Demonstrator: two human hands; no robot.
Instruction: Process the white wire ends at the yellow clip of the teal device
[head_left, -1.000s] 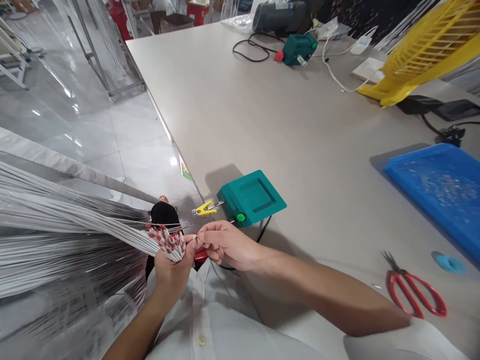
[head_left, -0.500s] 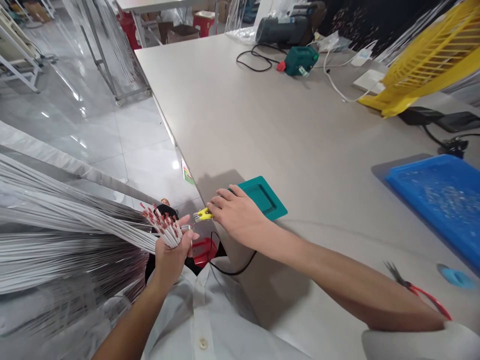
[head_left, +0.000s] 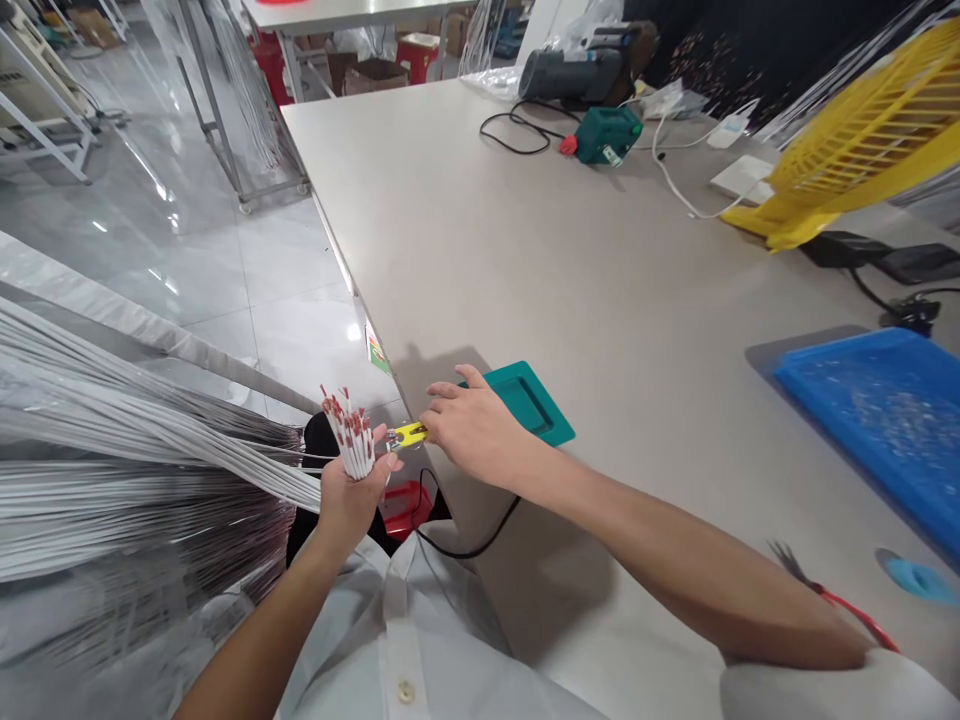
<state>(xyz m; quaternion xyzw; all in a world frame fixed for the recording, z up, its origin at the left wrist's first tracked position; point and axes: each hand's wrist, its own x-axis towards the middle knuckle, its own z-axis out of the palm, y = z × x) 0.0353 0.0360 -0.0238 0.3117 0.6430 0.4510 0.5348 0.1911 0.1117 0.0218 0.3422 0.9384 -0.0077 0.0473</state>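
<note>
My left hand [head_left: 351, 497] is closed around a bundle of white wires with red tips [head_left: 351, 440], the tips pointing up. The wires trail off to the left in a large sheaf [head_left: 112, 440]. My right hand [head_left: 469, 425] rests over the near end of a teal tester box [head_left: 525, 400] at the table's near edge, its fingers pinching the yellow clip [head_left: 407, 434] that sticks out from the box. The thumb of my left hand is almost touching the clip's tip.
A black cable [head_left: 465, 540] hangs from the box. Red scissors [head_left: 832, 595] and a blue tray [head_left: 885, 420] lie to the right. A yellow basket [head_left: 862, 140], a second teal device [head_left: 604, 133] and cords sit at the far end of the beige table [head_left: 570, 240].
My right hand left the wire tips, moved onto the teal box and took the yellow clip. My left hand turned the bundle upright and brought it close to the clip.
</note>
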